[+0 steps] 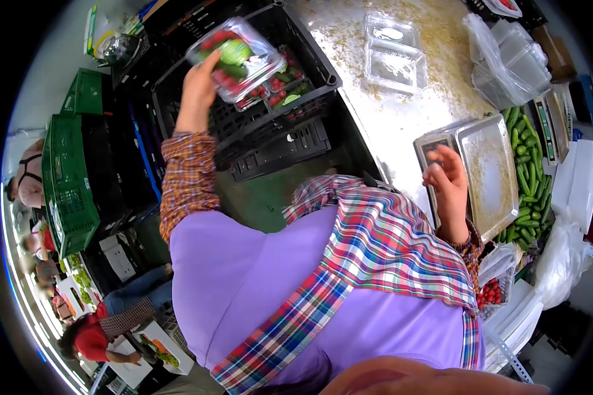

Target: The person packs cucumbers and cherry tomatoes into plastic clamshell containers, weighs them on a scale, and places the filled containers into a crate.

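Head view: the step in hand seems to be crating a clear box (pixel 244 52); the next move likely calls for lowering it level beside the packed boxes (pixel 287 97). The left hand (pixel 201 82) grips its edge above the crate (pixel 304 41); the right hand (pixel 449 184), apparently empty, curls near a metal tray (pixel 491 174).

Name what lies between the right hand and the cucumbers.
The scale's metal platter lies between the right hand and the cucumbers, in the head view.
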Demonstrator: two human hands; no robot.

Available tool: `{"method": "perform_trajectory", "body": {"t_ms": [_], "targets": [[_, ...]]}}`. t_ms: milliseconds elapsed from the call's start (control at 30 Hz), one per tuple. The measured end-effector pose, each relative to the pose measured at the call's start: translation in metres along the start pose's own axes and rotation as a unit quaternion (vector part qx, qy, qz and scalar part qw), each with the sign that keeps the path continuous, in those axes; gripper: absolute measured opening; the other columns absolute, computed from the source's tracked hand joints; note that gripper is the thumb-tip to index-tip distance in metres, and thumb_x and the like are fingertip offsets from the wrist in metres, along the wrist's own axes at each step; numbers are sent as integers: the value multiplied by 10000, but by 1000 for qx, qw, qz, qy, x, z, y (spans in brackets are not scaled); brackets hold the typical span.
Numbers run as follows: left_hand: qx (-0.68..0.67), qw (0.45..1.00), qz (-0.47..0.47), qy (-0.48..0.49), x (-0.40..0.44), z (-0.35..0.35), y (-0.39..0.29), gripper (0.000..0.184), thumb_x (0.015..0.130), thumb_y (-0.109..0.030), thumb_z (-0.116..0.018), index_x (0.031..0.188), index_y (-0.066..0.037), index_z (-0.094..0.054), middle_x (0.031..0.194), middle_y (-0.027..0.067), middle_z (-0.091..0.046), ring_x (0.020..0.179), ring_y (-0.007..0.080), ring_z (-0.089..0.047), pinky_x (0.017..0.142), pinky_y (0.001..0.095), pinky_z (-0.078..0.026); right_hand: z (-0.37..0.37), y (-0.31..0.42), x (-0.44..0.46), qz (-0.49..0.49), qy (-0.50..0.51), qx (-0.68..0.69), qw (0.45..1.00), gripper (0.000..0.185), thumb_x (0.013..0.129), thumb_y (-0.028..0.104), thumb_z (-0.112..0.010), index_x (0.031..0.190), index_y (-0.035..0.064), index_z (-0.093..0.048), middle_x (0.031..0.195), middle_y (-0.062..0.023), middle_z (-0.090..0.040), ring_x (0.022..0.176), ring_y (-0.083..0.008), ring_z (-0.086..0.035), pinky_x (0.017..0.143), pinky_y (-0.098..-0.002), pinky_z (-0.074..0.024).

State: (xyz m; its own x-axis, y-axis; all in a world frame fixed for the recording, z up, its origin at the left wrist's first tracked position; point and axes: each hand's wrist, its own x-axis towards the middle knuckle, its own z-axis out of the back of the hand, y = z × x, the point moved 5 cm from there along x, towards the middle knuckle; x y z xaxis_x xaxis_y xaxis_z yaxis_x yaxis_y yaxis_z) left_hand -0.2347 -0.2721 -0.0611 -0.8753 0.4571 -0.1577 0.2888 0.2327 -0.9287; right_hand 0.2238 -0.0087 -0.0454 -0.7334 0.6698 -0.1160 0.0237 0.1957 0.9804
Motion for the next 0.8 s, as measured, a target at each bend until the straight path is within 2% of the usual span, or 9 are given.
{"method": "perform_trajectory", "body": {"t_ms": [167, 267, 333, 467, 500, 567, 600, 633, 800], "targets": [[238, 950, 108, -172, 77, 212, 64, 396, 776, -209, -729, 986, 100, -597, 920, 142, -647, 769, 222, -643, 659, 335, -525, 6, -15, -13, -75, -100, 25, 992, 338, 868, 6, -521, 1202, 18, -466, 1044, -80, -573, 699, -106, -534, 613, -238, -460], [402, 866, 194, -227, 77, 212, 68, 360, 770, -194, -735, 940, 90, -594, 847, 111, -635, 703, 216, -622, 590, 358, -507, 1, -20, -11, -115, -134, 26, 984, 300, 877, 17, -516, 1176, 18, -492, 1033, -70, -577, 706, -105, -553, 613, -228, -463], [304, 901, 192, -245, 106, 260, 117, 405, 778, -201, -728, 983, 106, -562, 875, 121, -628, 696, 208, -614, 575, 357, -493, -3, -23, -10, -126, -132, 22, 983, 290, 882, 22, -515, 1171, 18, -496, 1034, -71, -577, 718, -107, -559, 620, -229, -466], [357, 868, 217, -268, 114, 286, 146, 483, 753, -264, -747, 967, 140, -588, 919, 169, -640, 812, 225, -611, 676, 376, -476, -9, -16, -13, -129, -115, -11, 985, 278, 883, 29, -514, 1161, 17, -502, 1036, -67, -578, 728, -105, -559, 626, -232, -467], [301, 911, 174, -221, 130, 312, 169, 547, 790, -388, -688, 965, 124, -604, 925, 204, -644, 825, 263, -623, 701, 391, -471, -11, -16, -11, -127, -105, -25, 986, 274, 883, 29, -513, 1157, 16, -504, 1036, -66, -578, 730, -105, -559, 627, -233, -467], [411, 878, 155, -189, 163, 372, 205, 597, 814, -465, -621, 954, 115, -612, 929, 233, -642, 842, 319, -625, 730, 412, -467, -17, -15, -9, -133, -100, -51, 985, 259, 882, 27, -508, 1141, 14, -510, 1031, -60, -581, 742, -107, -559, 638, -238, -464], [463, 857, 143, -174, 158, 379, 215, 627, 826, -503, -587, 949, 111, -616, 930, 248, -641, 851, 347, -625, 745, 422, -465, -8, -12, -19, -132, -96, -53, 985, 258, 881, 26, -508, 1138, 14, -510, 1030, -59, -581, 744, -108, -559, 643, -240, -462], [660, 731, 119, -123, 144, 342, 188, 685, 843, -564, -502, 956, 102, -618, 977, 283, -620, 918, 414, -592, 794, 445, -454, -11, -12, -17, -133, -92, -56, 985, 256, 879, 25, -509, 1135, 13, -510, 1028, -58, -581, 746, -109, -559, 647, -242, -461], [680, 693, 156, -181, 115, 277, 164, 633, 808, -501, -581, 1043, 87, -604, 1051, 275, -608, 1038, 392, -565, 853, 418, -451, -18, -13, -12, -136, -83, -86, 983, 242, 875, 34, -521, 1117, 19, -524, 1022, -52, -583, 765, -110, -564, 664, -244, -457]]}}
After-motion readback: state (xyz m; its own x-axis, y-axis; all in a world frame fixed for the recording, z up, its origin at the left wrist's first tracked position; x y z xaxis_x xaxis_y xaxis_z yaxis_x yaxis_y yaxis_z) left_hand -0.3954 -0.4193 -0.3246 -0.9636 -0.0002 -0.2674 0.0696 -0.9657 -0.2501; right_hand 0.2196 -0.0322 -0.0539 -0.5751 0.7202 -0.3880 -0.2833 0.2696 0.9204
